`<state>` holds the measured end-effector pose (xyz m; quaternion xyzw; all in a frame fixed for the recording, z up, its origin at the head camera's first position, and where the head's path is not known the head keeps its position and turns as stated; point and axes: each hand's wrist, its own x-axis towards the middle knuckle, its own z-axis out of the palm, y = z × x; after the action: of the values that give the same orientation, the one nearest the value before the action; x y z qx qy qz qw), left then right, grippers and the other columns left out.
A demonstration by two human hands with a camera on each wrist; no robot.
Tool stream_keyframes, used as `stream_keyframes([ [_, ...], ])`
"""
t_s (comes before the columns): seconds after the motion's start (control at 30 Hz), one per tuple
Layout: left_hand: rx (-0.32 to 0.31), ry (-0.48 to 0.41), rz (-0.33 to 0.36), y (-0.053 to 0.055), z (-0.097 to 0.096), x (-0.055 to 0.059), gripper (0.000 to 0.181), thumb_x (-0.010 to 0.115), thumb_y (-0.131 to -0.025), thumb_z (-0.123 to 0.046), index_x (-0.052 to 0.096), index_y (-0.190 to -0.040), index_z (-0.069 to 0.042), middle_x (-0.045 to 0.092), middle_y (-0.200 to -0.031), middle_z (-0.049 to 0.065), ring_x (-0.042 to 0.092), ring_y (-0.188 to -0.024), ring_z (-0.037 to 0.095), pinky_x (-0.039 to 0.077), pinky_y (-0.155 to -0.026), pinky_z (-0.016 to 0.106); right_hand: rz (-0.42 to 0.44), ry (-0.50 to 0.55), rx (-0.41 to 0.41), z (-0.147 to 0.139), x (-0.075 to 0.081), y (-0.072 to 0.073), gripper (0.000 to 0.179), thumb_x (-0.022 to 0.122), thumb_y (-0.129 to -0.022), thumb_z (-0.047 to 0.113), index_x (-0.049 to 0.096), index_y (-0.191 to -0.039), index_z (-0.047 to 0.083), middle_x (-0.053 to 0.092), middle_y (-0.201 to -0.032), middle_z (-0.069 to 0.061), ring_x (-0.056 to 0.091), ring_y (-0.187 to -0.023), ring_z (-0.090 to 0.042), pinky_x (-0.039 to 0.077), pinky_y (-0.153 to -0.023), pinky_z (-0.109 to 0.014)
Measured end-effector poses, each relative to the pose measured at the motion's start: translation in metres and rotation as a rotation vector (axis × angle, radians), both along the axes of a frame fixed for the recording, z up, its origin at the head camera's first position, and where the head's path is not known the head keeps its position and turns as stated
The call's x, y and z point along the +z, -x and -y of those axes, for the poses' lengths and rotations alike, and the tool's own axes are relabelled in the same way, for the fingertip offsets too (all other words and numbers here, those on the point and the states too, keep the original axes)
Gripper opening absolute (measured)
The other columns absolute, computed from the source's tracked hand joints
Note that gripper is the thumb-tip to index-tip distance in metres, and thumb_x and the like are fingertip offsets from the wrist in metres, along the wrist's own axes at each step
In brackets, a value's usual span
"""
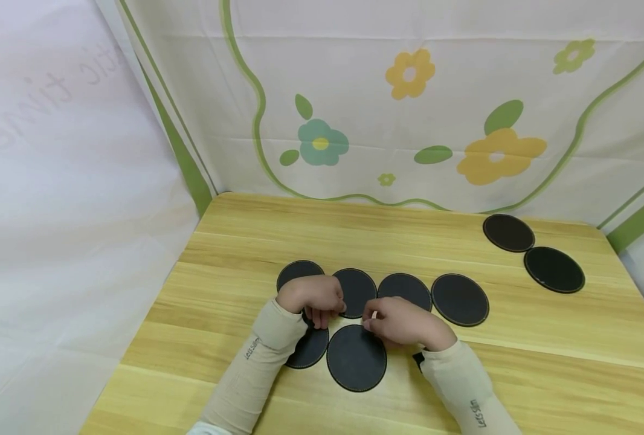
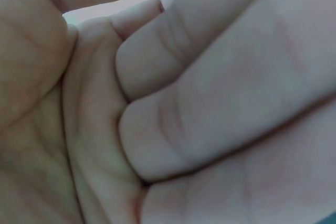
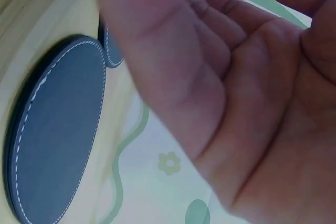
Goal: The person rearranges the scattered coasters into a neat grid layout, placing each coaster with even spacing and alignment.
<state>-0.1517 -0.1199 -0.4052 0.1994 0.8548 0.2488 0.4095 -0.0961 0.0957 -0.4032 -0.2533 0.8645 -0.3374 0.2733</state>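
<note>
My left hand (image 1: 318, 295) reaches over the gap between two rows of black round coasters. Its lower fingers come down at the upper edge of the lower-left coaster (image 1: 310, 351), which the wrist partly covers. In the left wrist view the fingers (image 2: 226, 87) bend at the knuckles, and nothing shows in the palm. My right hand (image 1: 402, 321) hovers by the upper right edge of the other lower coaster (image 1: 357, 359), its thumb and forefinger bent with a gap between them. A stitched coaster (image 3: 58, 135) lies beside that hand in the right wrist view.
Behind the hands runs an upper row: a left coaster (image 1: 299, 270), two middle ones (image 1: 357, 289) (image 1: 406, 287) and a right one (image 1: 460, 300). Two more coasters (image 1: 508, 232) (image 1: 554, 269) lie at the far right of the wooden table (image 1: 235, 241). A flowered cloth (image 1: 365, 109) hangs behind.
</note>
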Motion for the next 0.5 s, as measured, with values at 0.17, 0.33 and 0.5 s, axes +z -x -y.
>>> stream_keyframes([
  [0.17, 0.001, -0.001, 0.001, 0.0001, -0.0008, -0.0001, 0.035, 0.057, -0.104, -0.018, 0.074, -0.078, -0.002, 0.069, -0.062, 0.013, 0.069, -0.055, 0.027, 0.056, -0.053, 0.039, 0.112, 0.065, 0.034, 0.0004, 0.0033, -0.002, 0.013, 0.057, -0.101, 0.01, 0.069, -0.095, 0.007, 0.064, -0.071, -0.003, 0.062, -0.059, -0.019, 0.047, -0.055, -0.03],
  [0.33, -0.003, -0.004, -0.002, -0.0004, -0.0013, 0.002, 0.035, 0.057, -0.104, -0.017, 0.074, -0.078, -0.001, 0.069, -0.063, 0.013, 0.069, -0.056, 0.028, 0.056, -0.053, 0.04, 0.076, 0.036, 0.077, 0.0013, 0.0043, -0.0031, 0.014, 0.059, -0.1, 0.014, 0.072, -0.094, 0.011, 0.061, -0.073, 0.005, 0.055, -0.062, -0.01, 0.045, -0.06, -0.029],
  [0.5, -0.004, 0.007, 0.001, -0.001, -0.0019, 0.0026, 0.035, 0.057, -0.104, -0.017, 0.074, -0.079, -0.001, 0.069, -0.062, 0.013, 0.069, -0.055, 0.028, 0.057, -0.053, 0.04, -0.005, 0.004, 0.098, 0.0007, 0.0054, -0.0024, 0.013, 0.061, -0.1, 0.017, 0.073, -0.099, 0.012, 0.061, -0.085, 0.008, 0.053, -0.072, -0.01, 0.045, -0.068, -0.031],
])
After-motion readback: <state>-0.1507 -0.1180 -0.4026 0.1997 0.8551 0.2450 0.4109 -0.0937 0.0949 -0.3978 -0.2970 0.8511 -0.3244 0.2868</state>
